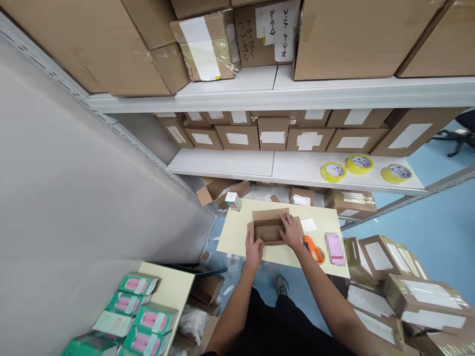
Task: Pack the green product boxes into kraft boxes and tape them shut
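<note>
An open cardboard box [269, 232] sits on the pale yellow table with its flaps raised, and its inside looks bare. My left hand [254, 248] grips the box's near left corner, fingers along the left wall and thumb at the front edge. On the opposite side, my right hand [291, 231] holds the right wall, with the fingertips over its rim. Just right of the box lies an orange tape dispenser [313, 249], close to my right forearm. A white slip of paper [308, 225] is behind it, and a small white and green box [233, 201] stands at the table's back left corner.
A pink object [335, 248], partly blurred, lies at the table's [237, 232] right end. Yellow tape rolls [359, 163] rest on the shelf [230, 162] among labelled cartons. Sealed cartons [426, 301] pile up at right. Green boxes [148, 319] cover a side table at lower left.
</note>
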### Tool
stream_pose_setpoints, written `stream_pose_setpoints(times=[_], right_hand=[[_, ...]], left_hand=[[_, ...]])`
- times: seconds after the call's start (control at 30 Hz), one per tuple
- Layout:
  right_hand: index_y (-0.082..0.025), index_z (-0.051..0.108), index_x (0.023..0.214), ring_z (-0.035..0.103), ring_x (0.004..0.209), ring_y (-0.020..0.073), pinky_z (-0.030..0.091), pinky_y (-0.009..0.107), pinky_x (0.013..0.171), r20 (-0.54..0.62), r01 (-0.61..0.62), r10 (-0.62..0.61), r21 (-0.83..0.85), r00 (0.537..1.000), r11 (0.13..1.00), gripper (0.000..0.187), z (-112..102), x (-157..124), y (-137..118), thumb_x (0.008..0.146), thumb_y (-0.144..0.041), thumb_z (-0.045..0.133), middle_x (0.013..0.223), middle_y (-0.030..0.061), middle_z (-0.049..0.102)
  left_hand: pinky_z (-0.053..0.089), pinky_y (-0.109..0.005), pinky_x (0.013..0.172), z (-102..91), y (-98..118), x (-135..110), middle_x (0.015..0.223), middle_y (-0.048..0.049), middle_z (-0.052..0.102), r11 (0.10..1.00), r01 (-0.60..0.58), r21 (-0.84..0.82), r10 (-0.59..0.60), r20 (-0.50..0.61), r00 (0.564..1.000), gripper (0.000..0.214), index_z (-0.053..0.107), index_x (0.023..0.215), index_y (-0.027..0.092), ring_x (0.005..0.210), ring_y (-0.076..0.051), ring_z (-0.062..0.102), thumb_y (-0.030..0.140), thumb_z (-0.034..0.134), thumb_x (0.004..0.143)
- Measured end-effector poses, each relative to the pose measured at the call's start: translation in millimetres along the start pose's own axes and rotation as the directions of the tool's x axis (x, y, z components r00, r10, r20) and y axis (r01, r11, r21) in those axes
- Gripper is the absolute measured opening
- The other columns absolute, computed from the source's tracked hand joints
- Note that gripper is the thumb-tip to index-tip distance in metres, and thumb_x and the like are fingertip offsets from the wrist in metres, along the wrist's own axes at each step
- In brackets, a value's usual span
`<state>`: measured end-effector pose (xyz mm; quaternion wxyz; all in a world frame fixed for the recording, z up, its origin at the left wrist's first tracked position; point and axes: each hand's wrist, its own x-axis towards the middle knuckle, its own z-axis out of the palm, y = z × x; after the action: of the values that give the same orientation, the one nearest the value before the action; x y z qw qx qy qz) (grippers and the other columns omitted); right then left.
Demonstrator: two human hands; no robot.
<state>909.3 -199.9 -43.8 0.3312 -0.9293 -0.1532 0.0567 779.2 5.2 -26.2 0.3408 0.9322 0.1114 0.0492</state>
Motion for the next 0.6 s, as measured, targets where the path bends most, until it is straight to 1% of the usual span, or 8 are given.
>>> stream_pose_setpoints(times=[0.1, 0.17, 0.23, 0.3, 0.37, 0.43, 0.53, 0.6], right_hand=[[-0.026, 0.056, 0.149, 0.021, 0.159, 0.0398, 0.02, 0.063, 0.125, -0.014, 0.03, -0.03, -0.016, 0.999, 0.999, 0.061, -8.9, 6.0, -5.9, 0.088, -0.023, 0.064, 0.17, 0.0108, 0.036], [-0.026, 0.062, 0.14, 0.024, 0.158, 0.0392, 0.016, 0.063, 0.124, -0.025, 0.052, -0.052, -0.024, 0.998, 0.998, 0.049, -14.7, 6.7, -12.0, 0.091, -0.027, 0.064, 0.162, 0.0116, 0.048], [-0.027, 0.07, 0.125, 0.035, 0.151, 0.037, 0.016, 0.061, 0.123, -0.009, 0.072, -0.072, -0.027, 0.997, 0.997, 0.031, -19.8, 4.9, -19.5, 0.096, -0.031, 0.061, 0.144, 0.0114, 0.065], [-0.027, 0.073, 0.107, 0.052, 0.136, 0.0332, 0.018, 0.057, 0.122, 0.035, 0.113, -0.112, -0.039, 0.993, 0.993, 0.019, -22.4, 0.4, -28.6, 0.099, -0.034, 0.056, 0.121, 0.0095, 0.075], [-0.027, 0.072, 0.094, 0.062, 0.117, 0.0293, 0.022, 0.053, 0.121, 0.082, 0.183, -0.178, -0.061, 0.981, 0.981, 0.022, -20.2, -6.6, -39.7, 0.101, -0.036, 0.053, 0.107, 0.0075, 0.077], [-0.026, 0.07, 0.089, 0.065, 0.105, 0.0273, 0.026, 0.051, 0.118, 0.121, 0.268, -0.258, -0.077, 0.959, 0.96, 0.026, -11.5, -15.4, -54.4, 0.102, -0.038, 0.051, 0.101, 0.0068, 0.076], [-0.025, 0.07, 0.088, 0.066, 0.101, 0.0286, 0.031, 0.051, 0.115, 0.202, 0.388, -0.366, -0.081, 0.908, 0.918, 0.028, 14.7, -32.2, -89.0, 0.102, -0.039, 0.05, 0.097, 0.0084, 0.076], [-0.024, 0.072, 0.099, 0.064, 0.112, 0.033, 0.029, 0.054, 0.116, 0.243, 0.457, -0.427, -0.083, 0.871, 0.886, 0.023, 39.7, -49.8, -123.2, 0.098, -0.037, 0.054, 0.105, 0.0111, 0.076]], left_hand=[[0.033, -0.056, 0.127, -6.9, 20.4, -27.8, 0.172, -0.0056, 0.032, 1.0, -0.003, -0.008, 0.003, -0.071, 0.997, 0.017, 0.075, 0.093, 0.022, 0.157, -0.033, 0.03, 0.015, 0.059, 0.091], [0.033, -0.058, 0.127, -15.9, 31.1, -42.2, 0.171, -0.0056, 0.033, 1.0, -0.013, -0.009, 0.013, -0.089, 0.996, 0.018, 0.076, 0.095, 0.023, 0.157, -0.033, 0.031, 0.016, 0.06, 0.091], [0.032, -0.058, 0.127, -26.4, 37.8, -53.7, 0.171, -0.0045, 0.033, 1.0, -0.028, -0.013, 0.027, -0.098, 0.995, 0.018, 0.077, 0.095, 0.023, 0.157, -0.034, 0.031, 0.016, 0.061, 0.09], [0.032, -0.056, 0.128, -36.4, 39.6, -65.1, 0.172, -0.0025, 0.032, 1.0, -0.029, -0.005, 0.028, -0.123, 0.992, 0.019, 0.077, 0.094, 0.023, 0.158, -0.032, 0.03, 0.015, 0.06, 0.09], [0.032, -0.053, 0.128, -45.8, 36.0, -79.6, 0.172, -0.0017, 0.032, 1.0, -0.011, 0.014, 0.013, -0.163, 0.986, 0.02, 0.077, 0.094, 0.024, 0.158, -0.029, 0.03, 0.014, 0.06, 0.09], [0.034, -0.052, 0.128, -56.1, 27.1, -99.6, 0.172, -0.0029, 0.033, 1.0, 0.01, 0.03, -0.003, -0.206, 0.978, 0.02, 0.077, 0.096, 0.024, 0.158, -0.028, 0.031, 0.013, 0.062, 0.088], [0.034, -0.055, 0.127, -76.9, 5.0, -143.7, 0.171, -0.0056, 0.034, 0.997, 0.059, 0.043, -0.045, -0.275, 0.961, 0.018, 0.076, 0.098, 0.023, 0.157, -0.029, 0.032, 0.014, 0.065, 0.087], [0.034, -0.056, 0.126, -93.5, -12.8, -184.0, 0.171, -0.007, 0.034, 0.991, 0.126, 0.054, -0.102, -0.322, 0.941, 0.017, 0.076, 0.098, 0.023, 0.157, -0.03, 0.032, 0.014, 0.069, 0.085]])
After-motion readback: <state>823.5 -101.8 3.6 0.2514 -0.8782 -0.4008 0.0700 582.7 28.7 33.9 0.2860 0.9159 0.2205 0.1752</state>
